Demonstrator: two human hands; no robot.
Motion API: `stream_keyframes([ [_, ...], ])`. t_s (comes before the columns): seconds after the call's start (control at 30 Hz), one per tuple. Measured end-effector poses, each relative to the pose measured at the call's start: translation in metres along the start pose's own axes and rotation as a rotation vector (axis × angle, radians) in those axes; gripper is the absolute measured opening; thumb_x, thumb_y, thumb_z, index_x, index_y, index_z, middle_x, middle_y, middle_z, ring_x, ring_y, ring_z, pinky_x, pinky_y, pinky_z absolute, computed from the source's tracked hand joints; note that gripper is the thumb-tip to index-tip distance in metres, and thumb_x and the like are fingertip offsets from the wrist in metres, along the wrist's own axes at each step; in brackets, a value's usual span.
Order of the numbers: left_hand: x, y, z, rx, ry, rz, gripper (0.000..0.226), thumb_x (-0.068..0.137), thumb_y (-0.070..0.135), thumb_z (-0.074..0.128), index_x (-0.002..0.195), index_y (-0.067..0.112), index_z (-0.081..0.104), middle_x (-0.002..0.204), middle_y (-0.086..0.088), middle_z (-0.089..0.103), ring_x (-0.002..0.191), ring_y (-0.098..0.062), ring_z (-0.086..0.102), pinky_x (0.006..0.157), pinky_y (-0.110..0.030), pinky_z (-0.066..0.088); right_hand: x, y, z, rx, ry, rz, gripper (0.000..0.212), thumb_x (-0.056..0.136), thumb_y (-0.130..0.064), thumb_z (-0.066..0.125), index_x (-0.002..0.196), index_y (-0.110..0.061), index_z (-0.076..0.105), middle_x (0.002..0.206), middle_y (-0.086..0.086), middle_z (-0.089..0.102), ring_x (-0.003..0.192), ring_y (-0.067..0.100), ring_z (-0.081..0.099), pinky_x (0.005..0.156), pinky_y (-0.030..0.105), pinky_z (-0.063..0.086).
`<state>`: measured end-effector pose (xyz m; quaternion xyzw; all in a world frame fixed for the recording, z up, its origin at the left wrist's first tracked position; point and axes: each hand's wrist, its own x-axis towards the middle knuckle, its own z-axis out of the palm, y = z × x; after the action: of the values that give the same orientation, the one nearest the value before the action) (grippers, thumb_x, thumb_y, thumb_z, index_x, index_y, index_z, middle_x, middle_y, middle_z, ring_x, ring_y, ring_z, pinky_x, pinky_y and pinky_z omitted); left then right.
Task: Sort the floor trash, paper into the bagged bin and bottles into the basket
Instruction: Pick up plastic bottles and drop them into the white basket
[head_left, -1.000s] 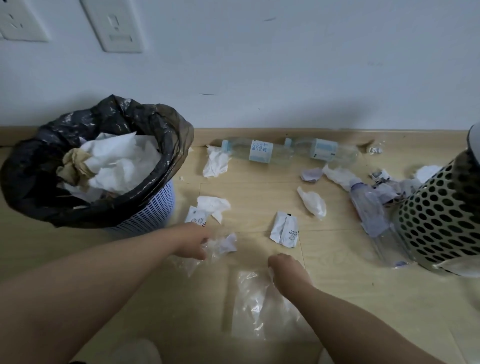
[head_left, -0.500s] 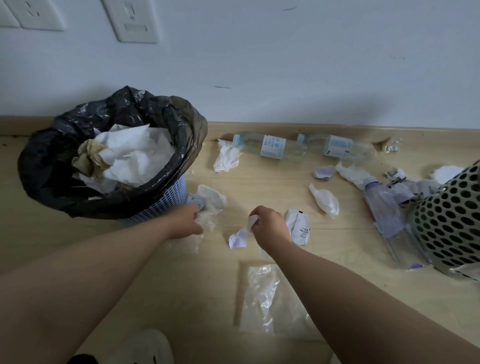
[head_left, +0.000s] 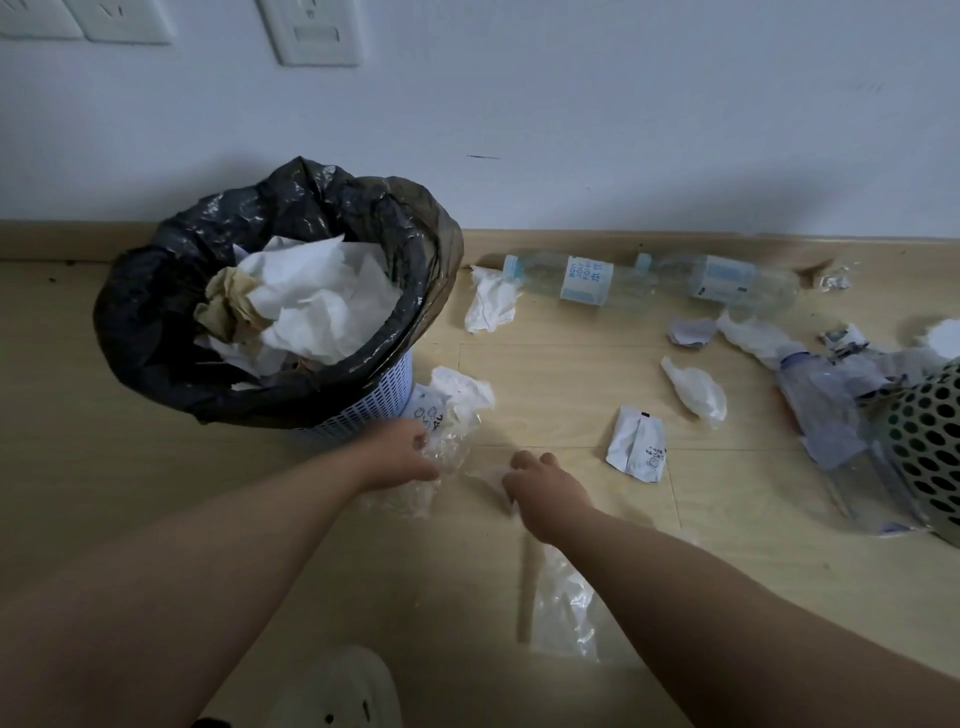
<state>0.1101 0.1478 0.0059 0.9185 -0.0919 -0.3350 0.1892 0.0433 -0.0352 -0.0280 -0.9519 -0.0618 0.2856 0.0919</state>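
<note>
Head view, floor beside skirting (head_left: 675, 241).

Far left: bin (head_left: 358, 400), blue lattice wall, upright. Black liner (head_left: 156, 332) is folded out over its rim. Piled inside is white and brownish paper (head_left: 322, 296).

Just right of the bin base, on the floor (head_left: 571, 374): printed sachet (head_left: 428, 410) and crumpled tissue (head_left: 465, 387), touching each other.

Left hand (head_left: 400, 457) is low beside the bin base. Its fingers are curled into crumpled clear film (head_left: 449, 441) and grasp it. The film trails onto the floor, its edge against the sachet.

Shoe (head_left: 337, 691) at the bottom edge, below the left forearm.

Right hand (head_left: 545, 486) is near the left one but not touching it, knuckles up, fingers bent down toward the floor. Palm side hidden, so I cannot tell whether it holds anything.

Clear bag (head_left: 566, 608) lies flat on the floor, partly under the right forearm.

Second tissue (head_left: 488, 304) lies by the skirting, touching the cap end of the first bottle (head_left: 571, 278). Second bottle (head_left: 727, 280) lies end to end with the first. Both are on their sides along the skirting, well apart from the basket.

Mid-floor: second sachet (head_left: 636, 444) and third tissue (head_left: 696, 392), apart from each other.

Further right: scrap (head_left: 691, 332), then a crushed bottle (head_left: 821, 410) lying against the basket (head_left: 930, 441), white and perforated, cut by the right edge. Basket interior not in view.
</note>
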Motion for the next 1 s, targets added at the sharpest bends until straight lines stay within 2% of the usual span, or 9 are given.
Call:
stream_keyframes([
  [0.1,-0.002,0.007,0.000,-0.030,0.019,0.000,0.025,0.081,0.033,0.066,0.091,0.019,0.048,0.091,0.001,0.049,0.081,-0.015,0.049,0.061,-0.023,0.038,0.003,0.006,-0.008,0.085,0.047,0.045,0.028,0.089,0.002,0.042,0.110,-0.008,0.058,0.119,0.012,0.049,0.111,0.030,0.050,0.086,0.034,0.043],
  [0.27,0.009,0.026,-0.003,-0.323,0.083,-0.005,0.016,0.082,0.026,0.067,0.083,0.017,0.054,0.085,-0.003,0.054,0.071,-0.014,0.052,0.061,-0.025,0.043,0.025,0.023,-0.040,0.219,0.160,0.142,0.028,0.087,0.002,0.041,0.107,-0.008,0.059,0.116,0.013,0.054,0.105,0.032,0.054,0.080,0.031,0.041],
  [0.37,0.020,0.039,-0.002,-0.571,0.125,-0.057,0.041,0.082,0.026,0.068,0.117,0.009,0.056,0.103,-0.002,0.057,0.088,-0.020,0.057,0.071,-0.030,0.049,0.038,0.036,-0.055,0.332,0.173,0.234,0.033,0.085,0.004,0.037,0.105,-0.011,0.059,0.112,0.011,0.056,0.094,0.029,0.054,0.072,0.028,0.039],
  [0.53,0.043,0.054,0.001,-0.491,0.128,-0.030,0.046,0.080,0.029,0.070,0.117,0.007,0.057,0.112,-0.007,0.060,0.098,-0.024,0.059,0.084,-0.036,0.049,0.041,0.060,-0.060,0.528,0.176,0.312,0.035,0.081,0.004,0.029,0.096,-0.011,0.056,0.085,0.010,0.057,0.060,0.025,0.054,0.048,0.024,0.040],
  [0.67,0.059,0.063,0.001,-0.389,0.217,-0.038,0.036,0.076,0.032,0.072,0.101,0.009,0.060,0.106,-0.005,0.056,0.096,-0.023,0.054,0.074,-0.030,0.041,0.039,0.073,-0.055,0.704,0.237,0.347,0.033,0.082,0.005,0.026,0.083,-0.015,0.052,0.076,0.007,0.056,0.046,0.018,0.053,0.046,0.023,0.042],
  [0.77,0.071,0.065,0.001,-0.135,0.297,-0.076,0.024,0.074,0.036,0.070,0.080,0.019,0.055,0.139,0.000,0.040,0.125,-0.026,0.036,0.096,-0.036,0.032,0.042,0.080,-0.054,0.872,0.310,0.367,0.029,0.081,0.006,0.033,0.074,-0.015,0.051,0.083,0.015,0.061,0.050,0.024,0.054,0.050,0.027,0.047],
  [0.83,0.078,0.062,0.001,-0.050,0.245,-0.104,0.027,0.073,0.038,0.069,0.066,0.025,0.047,0.151,0.004,0.025,0.135,-0.027,0.025,0.104,-0.041,0.026,0.044,0.085,-0.057,0.941,0.335,0.387,0.027,0.080,0.004,0.038,0.070,-0.017,0.051,0.085,0.016,0.064,0.061,0.026,0.056,0.060,0.034,0.050],
  [0.9,0.083,0.056,0.004,-0.032,0.167,-0.130,0.032,0.073,0.040,0.070,0.064,0.025,0.044,0.153,0.003,0.022,0.135,-0.028,0.026,0.104,-0.040,0.027,0.040,0.089,-0.058,0.786,0.313,0.353,0.023,0.081,-0.001,0.041,0.076,-0.019,0.054,0.090,0.009,0.063,0.076,0.023,0.055,0.067,0.033,0.046],
  [1.0,0.092,0.054,0.014,0.018,0.095,-0.108,0.031,0.075,0.045,0.065,0.071,0.022,0.046,0.134,0.000,0.043,0.120,-0.029,0.043,0.091,-0.034,0.036,0.026,0.095,-0.047,0.365,0.136,0.153,0.022,0.085,-0.009,0.046,0.092,-0.021,0.063,0.118,0.001,0.053,0.104,0.020,0.049,0.080,0.027,0.038],
])
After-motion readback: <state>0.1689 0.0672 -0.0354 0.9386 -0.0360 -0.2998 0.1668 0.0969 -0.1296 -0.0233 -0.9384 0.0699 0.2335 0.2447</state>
